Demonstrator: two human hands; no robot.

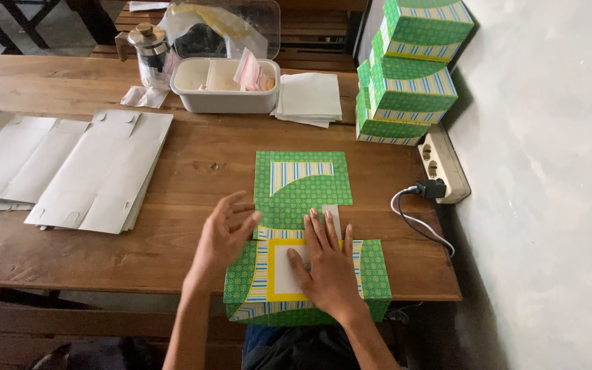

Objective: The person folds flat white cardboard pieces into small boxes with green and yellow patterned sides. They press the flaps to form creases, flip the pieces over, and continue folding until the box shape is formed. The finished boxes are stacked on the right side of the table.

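Note:
A flat green patterned cardboard box blank [303, 188], with striped panels and a yellow-framed window, lies on the wooden table [193, 161] near its front edge, part of it hanging over. My right hand [325, 264] presses flat on the window panel, fingers spread. My left hand [225, 233] hovers at the blank's left edge, fingers apart, touching or nearly touching the green panel. Neither hand grips anything.
Stacks of flat white box blanks [94, 171] lie at the left. A white lidded container [224, 82], a glass jar [151, 51] and white papers [308, 99] sit at the back. Several assembled green boxes [409, 75] are stacked by the wall, beside a power strip [441, 164].

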